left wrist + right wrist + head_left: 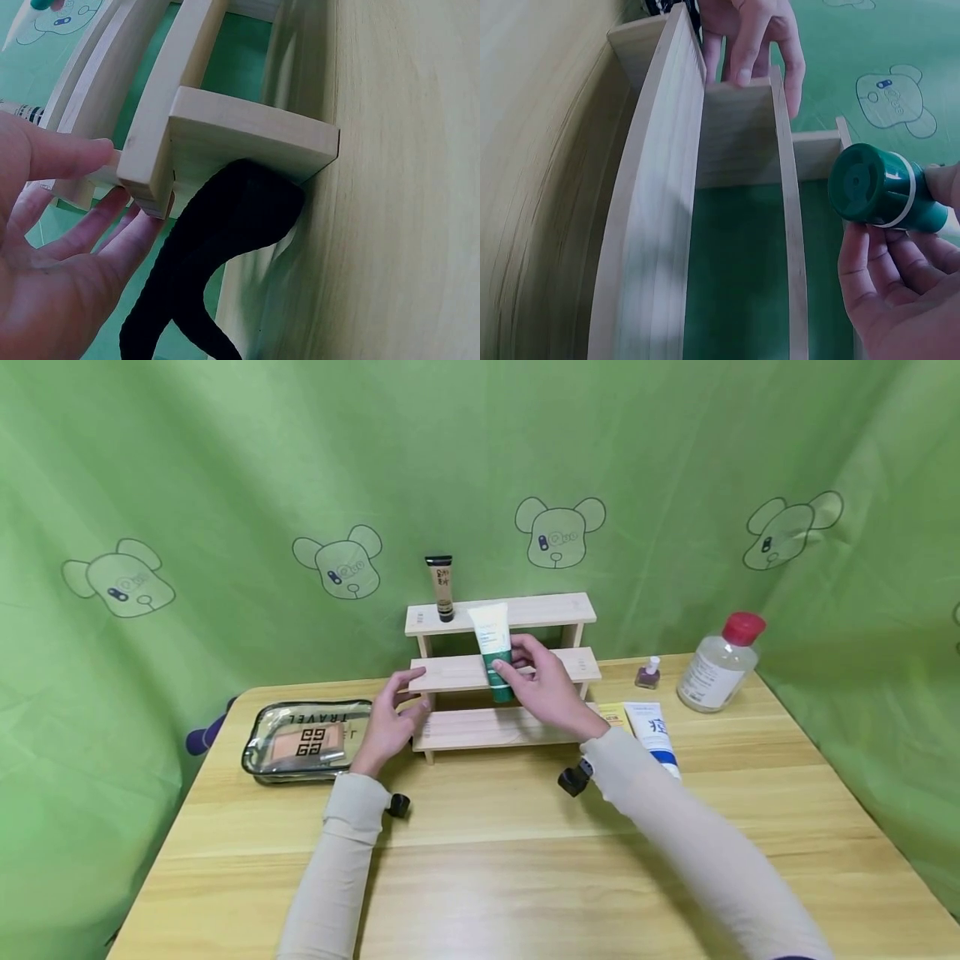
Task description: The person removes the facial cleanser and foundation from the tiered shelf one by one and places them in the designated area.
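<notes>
My right hand (550,686) holds a white and green squeeze tube (491,639), thumb on its front and fingers behind. The tube stands nearly upright, green cap (857,184) downward, in front of the middle step of a three-tier wooden display stand (510,727). At the stand's left end, my left hand (388,720) touches the wood; its thumb (86,155) lies at the side support and the other fingers extend along the outer side. On the top step, toward the left, a small beige tube (442,587) with a black cap stands upright.
Left of the stand lies a clear zip travel pouch (307,739) with items inside. To the right are a yellow packet (615,716), a white and blue tube (651,731), a purple nail polish bottle (648,674) and a red-capped clear bottle (720,664). A green curtain (465,460) hangs behind.
</notes>
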A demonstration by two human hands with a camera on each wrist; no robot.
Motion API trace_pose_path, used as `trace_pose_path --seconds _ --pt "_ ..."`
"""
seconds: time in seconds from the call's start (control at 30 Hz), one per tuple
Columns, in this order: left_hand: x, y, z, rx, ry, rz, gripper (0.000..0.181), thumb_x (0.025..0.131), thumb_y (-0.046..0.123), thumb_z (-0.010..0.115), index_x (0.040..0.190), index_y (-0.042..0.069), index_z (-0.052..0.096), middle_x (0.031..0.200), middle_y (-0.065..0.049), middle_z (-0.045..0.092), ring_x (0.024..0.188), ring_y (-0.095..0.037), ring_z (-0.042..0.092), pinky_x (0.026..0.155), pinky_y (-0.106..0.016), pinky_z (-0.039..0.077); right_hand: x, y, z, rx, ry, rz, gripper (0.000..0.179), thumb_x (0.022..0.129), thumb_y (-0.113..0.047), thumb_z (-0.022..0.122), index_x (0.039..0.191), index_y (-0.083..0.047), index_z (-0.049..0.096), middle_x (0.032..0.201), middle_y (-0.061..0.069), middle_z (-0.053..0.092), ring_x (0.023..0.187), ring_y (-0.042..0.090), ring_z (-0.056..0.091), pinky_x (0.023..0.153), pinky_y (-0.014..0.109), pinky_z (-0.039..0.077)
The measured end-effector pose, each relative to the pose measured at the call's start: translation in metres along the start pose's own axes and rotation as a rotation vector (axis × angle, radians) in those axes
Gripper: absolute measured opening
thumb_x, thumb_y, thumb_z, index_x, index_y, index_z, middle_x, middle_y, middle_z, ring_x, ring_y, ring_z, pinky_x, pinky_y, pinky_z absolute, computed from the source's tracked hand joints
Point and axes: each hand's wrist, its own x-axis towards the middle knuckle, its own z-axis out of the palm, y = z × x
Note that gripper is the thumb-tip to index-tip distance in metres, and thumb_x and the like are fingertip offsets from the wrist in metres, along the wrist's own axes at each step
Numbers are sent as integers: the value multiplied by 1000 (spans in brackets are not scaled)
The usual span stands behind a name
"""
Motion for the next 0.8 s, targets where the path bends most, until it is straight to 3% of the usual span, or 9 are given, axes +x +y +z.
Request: trace_pose_path --seconds 0.37,0.63,0.8 --pt "-2 3 1 -11 3 -5 61 98 -9 67 154 12 57 160 -18 53 140 -44 59 122 -53 54 -10 6 -22 -29 -28 51 45 111 -23 65 150 -4 52 128 17 69 119 32 69 100 42 65" --pt "-3 2 1 -26 4 -22 60 99 -9 66 155 11 56 156 -20 55 140 -43 58 123 -52 54 -18 8 -30 -41 -18 35 43 112 -19 63 150 -2 51 129 20 66 119 33 68 89 22 65" --pt "-2 2 2 -18 4 -17 60 98 -9 66 154 12 57 159 -18 54 140 -42 59 122 -52 54 -26 7 -37 -37 -16 25 44 113 -21 61 151 -2 49 130 21 65 119 33 67 88 19 64"
